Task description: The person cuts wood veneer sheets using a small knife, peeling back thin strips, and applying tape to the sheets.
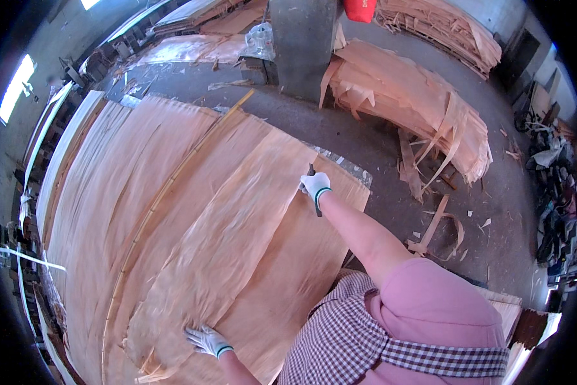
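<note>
Thin wood veneer sheets (pixel 211 212) lie in a wide stack before me, the top ones wrinkled and overlapping. My left hand (pixel 206 341), in a white glove with a green-edged cuff, rests flat on the veneer near the lower edge, fingers spread. At the far right side of the stack, my right hand (pixel 315 185), gloved alike, is closed around a slim dark hand tool (pixel 318 210). Its exact kind does not show. A sheet's edge runs from near my right hand down toward my left. Across the stack lies a long thin bamboo stick (pixel 148 215), bowed in this view.
A pile of veneer (pixel 404 96) with torn strips stands beyond to the right, another veneer pile (pixel 442 32) behind it. A grey pillar (pixel 304 51) rises past the stack. Scraps (pixel 439 224) litter the floor. Dark clutter (pixel 555 199) lines the right wall.
</note>
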### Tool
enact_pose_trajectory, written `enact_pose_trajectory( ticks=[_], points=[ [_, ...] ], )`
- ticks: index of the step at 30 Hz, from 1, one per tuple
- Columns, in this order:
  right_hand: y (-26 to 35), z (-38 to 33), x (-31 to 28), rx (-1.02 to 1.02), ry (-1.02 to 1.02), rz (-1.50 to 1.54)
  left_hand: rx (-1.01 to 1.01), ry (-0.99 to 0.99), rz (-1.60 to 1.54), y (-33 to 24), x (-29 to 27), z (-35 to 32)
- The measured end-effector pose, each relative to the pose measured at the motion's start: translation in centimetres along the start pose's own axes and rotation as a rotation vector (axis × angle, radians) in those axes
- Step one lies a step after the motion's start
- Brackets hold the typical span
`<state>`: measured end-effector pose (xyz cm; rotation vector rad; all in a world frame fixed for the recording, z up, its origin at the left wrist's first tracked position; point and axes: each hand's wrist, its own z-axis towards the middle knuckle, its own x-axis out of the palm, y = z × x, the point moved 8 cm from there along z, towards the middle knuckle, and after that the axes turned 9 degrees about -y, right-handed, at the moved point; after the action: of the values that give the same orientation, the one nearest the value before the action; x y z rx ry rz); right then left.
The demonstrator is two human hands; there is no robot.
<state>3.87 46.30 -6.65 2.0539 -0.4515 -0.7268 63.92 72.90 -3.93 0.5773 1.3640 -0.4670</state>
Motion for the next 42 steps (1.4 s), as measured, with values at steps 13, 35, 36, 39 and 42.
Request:
enact_pose_trajectory(
  ticks=[13,35,36,39,42],
  points=[
    [5.3,-32.7,12.4,-1.366,0.859,-0.396,-0.043,-0.17,-0.309,11.2,-3.5,7.2],
    [-8.2,-55.4,35.8,-1.625,1.314,-1.104,-0.183,-0.204,-0.355,14.2,0.9,9.1],
    [-7.0,-52.1,31.9,-1.592,1.272,-1.223,-0.172,-0.228,-0.335,14.3,1.2,9.0],
    [-3.8,-41.4,24.3,-1.501,1.186,-1.404,-0.176,-0.185,-0.268,14.6,1.5,9.0],
    [-2.6,-36.1,20.7,-1.474,1.149,-1.32,-0.084,-0.18,-0.289,9.8,-0.5,9.1]
  ],
)
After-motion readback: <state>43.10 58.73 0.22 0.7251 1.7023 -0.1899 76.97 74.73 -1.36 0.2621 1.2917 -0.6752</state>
